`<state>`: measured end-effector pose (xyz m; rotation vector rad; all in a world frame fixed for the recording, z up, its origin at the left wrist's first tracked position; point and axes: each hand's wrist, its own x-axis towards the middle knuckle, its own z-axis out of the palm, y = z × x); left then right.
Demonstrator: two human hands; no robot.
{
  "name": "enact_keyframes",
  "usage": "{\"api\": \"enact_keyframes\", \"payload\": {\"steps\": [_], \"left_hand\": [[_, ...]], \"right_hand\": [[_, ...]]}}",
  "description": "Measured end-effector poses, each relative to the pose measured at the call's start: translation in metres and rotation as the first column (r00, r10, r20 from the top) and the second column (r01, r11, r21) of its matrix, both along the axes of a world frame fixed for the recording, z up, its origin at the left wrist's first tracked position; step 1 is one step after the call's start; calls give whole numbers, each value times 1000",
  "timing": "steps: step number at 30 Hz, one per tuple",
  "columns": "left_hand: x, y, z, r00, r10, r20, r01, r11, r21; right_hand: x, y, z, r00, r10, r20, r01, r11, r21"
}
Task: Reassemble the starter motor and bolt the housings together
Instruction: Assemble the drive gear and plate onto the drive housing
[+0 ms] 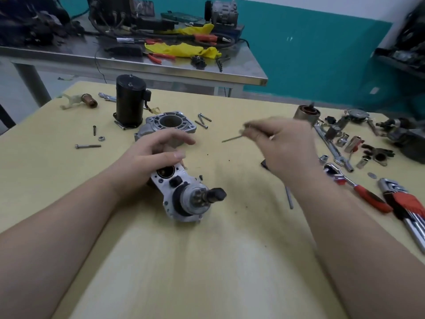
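1. Starter motor housing [181,194], silver metal with a dark pinion shaft pointing toward lower right, lies on the yellow bench [207,261] just below the frame's centre.
2. Left hand [151,157] rests on the upper end of this housing, fingers loosely curled round it, index finger stretched out to the right.
3. Right hand [285,143], blurred, hangs above the bench right of centre and pinches a thin metal pin [232,138] between fingertips; the pin slants down to the left.
4. Second silver housing [170,125], with a round opening facing up, sits just above the left hand.
5. Black cylindrical motor body [128,102] stands upright beside it, toward upper left.
6. Loose bolts lie nearby: one long bolt [87,146] at left, a pair of bolts [203,120] right of the second housing.
7. Red-handled ratchet [358,187], wrenches and sockets are scattered along the right edge.
8. Steel table [161,65] with yellow cloth and pliers stands behind, at the top.
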<state>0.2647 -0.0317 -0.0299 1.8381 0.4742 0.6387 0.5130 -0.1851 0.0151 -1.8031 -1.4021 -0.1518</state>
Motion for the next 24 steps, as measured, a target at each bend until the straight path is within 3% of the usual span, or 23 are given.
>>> {"api": "enact_keyframes", "payload": {"steps": [1, 3, 6, 9, 12, 14, 17, 21, 23, 24], "left_hand": [[-1, 2, 0, 1000, -6, -9, 6, 1000, 8], [-1, 5, 1, 999, -34, -31, 35, 999, 29], [-3, 6, 1, 995, -65, -72, 67, 997, 23], [-5, 7, -2, 996, -53, -74, 52, 999, -15], [-1, 3, -3, 998, -14, -54, 12, 999, -35], [2, 3, -2, 999, 17, -52, -17, 1000, 4], [4, 0, -3, 998, 54, -20, -56, 994, -89], [6, -2, -5, 997, 79, -3, -79, 990, -121], [8, -1, -5, 996, 89, -1, -89, 987, -138], [9, -1, -5, 995, 96, -2, -95, 985, -146]], "right_hand": [[2, 4, -11, 998, -4, 55, 14, 983, -181], [3, 10, -23, 978, 58, 200, 53, 861, -506], [-1, 12, -28, 939, 173, 299, 82, 729, -679], [-5, 11, -27, 909, 205, 364, 115, 715, -690], [-25, 15, -25, 902, 199, 384, 73, 804, -590], [-46, 24, -28, 909, 234, 345, 14, 810, -586], [-67, 36, -35, 925, 266, 270, -28, 759, -650], [-66, 37, -39, 941, 254, 225, -53, 765, -642], [-63, 33, -42, 964, 219, 150, -102, 826, -555], [-63, 31, -42, 984, 179, 9, -156, 877, -454]]}}
